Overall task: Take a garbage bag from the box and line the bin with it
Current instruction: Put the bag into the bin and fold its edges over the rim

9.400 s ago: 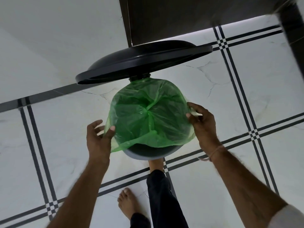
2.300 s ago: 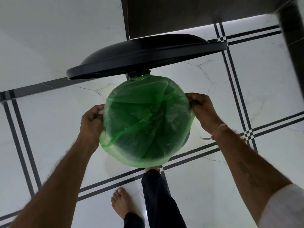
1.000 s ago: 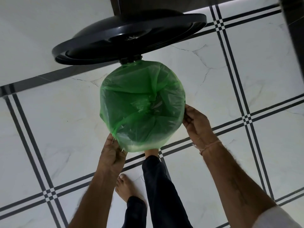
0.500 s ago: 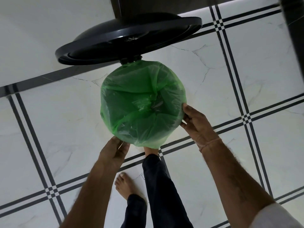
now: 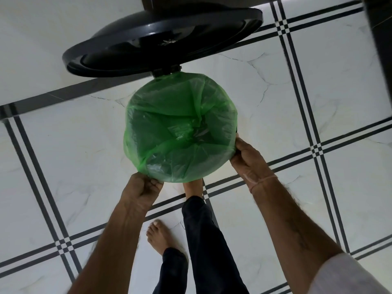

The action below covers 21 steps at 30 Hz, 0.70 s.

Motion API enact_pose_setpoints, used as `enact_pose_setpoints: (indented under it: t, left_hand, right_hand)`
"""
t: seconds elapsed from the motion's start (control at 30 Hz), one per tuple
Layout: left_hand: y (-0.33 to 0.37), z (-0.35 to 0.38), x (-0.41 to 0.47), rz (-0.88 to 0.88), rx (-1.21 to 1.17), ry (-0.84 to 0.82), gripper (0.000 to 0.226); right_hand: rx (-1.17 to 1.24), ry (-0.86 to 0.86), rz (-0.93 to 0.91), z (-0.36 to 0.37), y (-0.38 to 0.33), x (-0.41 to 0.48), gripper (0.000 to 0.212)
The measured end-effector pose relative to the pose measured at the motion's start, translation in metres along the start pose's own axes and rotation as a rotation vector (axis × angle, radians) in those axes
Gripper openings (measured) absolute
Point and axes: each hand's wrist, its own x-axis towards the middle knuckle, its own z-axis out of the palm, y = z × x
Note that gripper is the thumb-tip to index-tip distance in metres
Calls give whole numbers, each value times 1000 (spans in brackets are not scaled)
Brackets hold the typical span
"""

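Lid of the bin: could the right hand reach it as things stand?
Probably yes: the lid stands open behind the green bag with nothing between, though the right hand grips the bag's edge and must release.

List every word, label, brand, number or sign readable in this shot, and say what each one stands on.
No text can be read anywhere in this view.
green bag: plain plastic, no print visible.
black lid: small pale marks near the middle of its underside, too blurred to read.
right forearm: a faint dark mark, too blurred to tell whether it is lettering.
floor tiles: only dark line patterns, no signs.
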Motion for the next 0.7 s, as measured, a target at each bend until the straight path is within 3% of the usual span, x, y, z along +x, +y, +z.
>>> enact_pose_setpoints:
  t: [0.17, 0.33, 0.43, 0.53, 0.7]
  left_hand:
    - [-5, -4, -6, 153, -90, -99, 22]
    - [5, -3, -7, 112, -32, -79, 34]
    - [13, 6, -10, 73, 56, -52, 33]
    - [16, 13, -11, 55, 134, -9, 28]
    - [23, 10, -4, 23, 209, 62, 21]
  right_hand:
    - [-149, 39, 51, -11, -9, -9, 30]
    - [-28, -128, 69, -9, -9, -13, 24]
    - [-145, -65, 101, -3, -14, -4, 20]
    - [-358, 64, 136, -3, -21, 2, 45]
    - [-274, 72, 76, 0, -21, 14, 35]
